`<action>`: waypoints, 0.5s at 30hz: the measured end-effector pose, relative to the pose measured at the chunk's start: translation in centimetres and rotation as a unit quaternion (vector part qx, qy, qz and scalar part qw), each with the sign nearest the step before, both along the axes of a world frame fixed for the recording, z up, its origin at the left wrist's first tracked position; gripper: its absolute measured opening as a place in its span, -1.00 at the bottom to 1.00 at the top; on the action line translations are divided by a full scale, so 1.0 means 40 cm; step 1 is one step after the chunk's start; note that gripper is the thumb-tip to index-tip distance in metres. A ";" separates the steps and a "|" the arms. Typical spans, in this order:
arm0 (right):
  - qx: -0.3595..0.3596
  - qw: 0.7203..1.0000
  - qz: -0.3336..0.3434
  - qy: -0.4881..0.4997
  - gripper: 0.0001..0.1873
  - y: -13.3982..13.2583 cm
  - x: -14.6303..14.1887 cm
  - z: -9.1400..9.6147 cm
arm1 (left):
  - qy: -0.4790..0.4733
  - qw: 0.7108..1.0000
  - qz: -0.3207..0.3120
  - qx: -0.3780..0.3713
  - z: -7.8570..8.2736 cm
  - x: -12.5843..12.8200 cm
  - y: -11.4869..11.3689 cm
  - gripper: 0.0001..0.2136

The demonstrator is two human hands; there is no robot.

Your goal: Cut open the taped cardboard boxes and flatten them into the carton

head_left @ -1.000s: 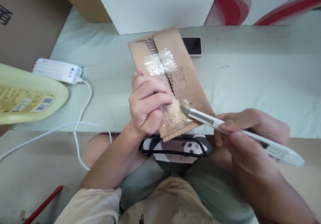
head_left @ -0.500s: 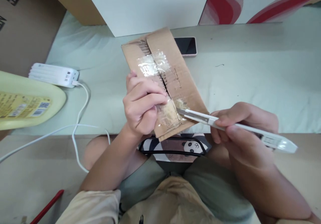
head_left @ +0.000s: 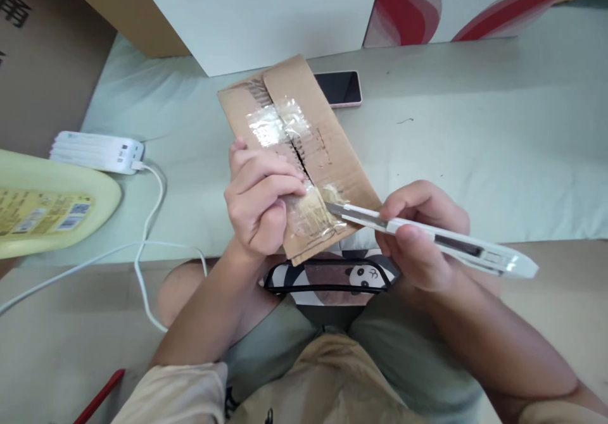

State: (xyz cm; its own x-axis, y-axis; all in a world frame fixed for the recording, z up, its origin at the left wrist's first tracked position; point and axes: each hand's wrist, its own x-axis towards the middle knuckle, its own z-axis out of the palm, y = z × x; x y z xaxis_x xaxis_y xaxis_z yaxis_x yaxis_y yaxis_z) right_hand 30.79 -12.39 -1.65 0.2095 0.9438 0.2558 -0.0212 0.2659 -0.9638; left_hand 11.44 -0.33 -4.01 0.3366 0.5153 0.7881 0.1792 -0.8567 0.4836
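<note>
A flat brown cardboard box (head_left: 327, 158) is tilted in front of me, its flap seam crossed by shiny clear tape (head_left: 270, 123) at two places. My left hand (head_left: 263, 196) grips its left side, fingers curled over the face near the seam. In my right hand (head_left: 422, 234) is a white utility knife (head_left: 456, 240), held between thumb and fingers. Its metal blade reaches the seam at the lower tape patch, and the tip touches or lies just at the tape. How deep the tip sits I cannot tell.
Behind the box a phone (head_left: 339, 88) lies on the pale green sheet (head_left: 475, 126). Large white cartons (head_left: 285, 12) stand at the back. On the left are a yellow bottle (head_left: 52, 202), a white power bank (head_left: 97, 150) and its cable (head_left: 142, 247). A panda-print item (head_left: 327, 278) sits below.
The whole view has shifted slightly. My right hand has changed its hold on the knife, with the fingers turned more upright. The blade stays at the lower tape, and my left hand keeps its grip.
</note>
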 end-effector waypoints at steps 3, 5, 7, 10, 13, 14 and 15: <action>0.024 0.994 -0.032 -0.101 -0.92 -0.001 -0.001 0.007 | -0.011 1.000 0.011 0.004 -0.008 0.002 -0.002 -0.81; 0.046 0.988 -0.055 -0.139 -0.92 -0.004 0.000 0.012 | -0.033 0.999 0.034 0.002 -0.013 0.002 -0.003 -0.82; 0.055 0.983 -0.083 -0.154 -0.85 -0.010 0.001 0.011 | -0.048 0.997 0.058 -0.002 -0.013 0.000 -0.004 -0.80; 0.062 0.979 -0.106 -0.163 -0.78 -0.018 -0.001 0.000 | 0.001 0.998 0.060 -0.003 -0.010 -0.002 -0.004 -0.76; 0.066 0.979 -0.077 -0.178 -0.84 -0.019 -0.001 0.005 | 0.034 0.999 0.017 -0.019 -0.009 -0.004 -0.004 -0.76; 0.068 0.979 -0.058 -0.184 -0.88 -0.017 -0.001 0.013 | 0.031 0.999 0.004 -0.025 -0.010 -0.003 -0.004 -0.75; 0.066 0.979 -0.040 -0.191 -0.92 -0.013 0.000 0.023 | 0.025 0.999 -0.004 -0.028 -0.011 -0.003 -0.004 -0.74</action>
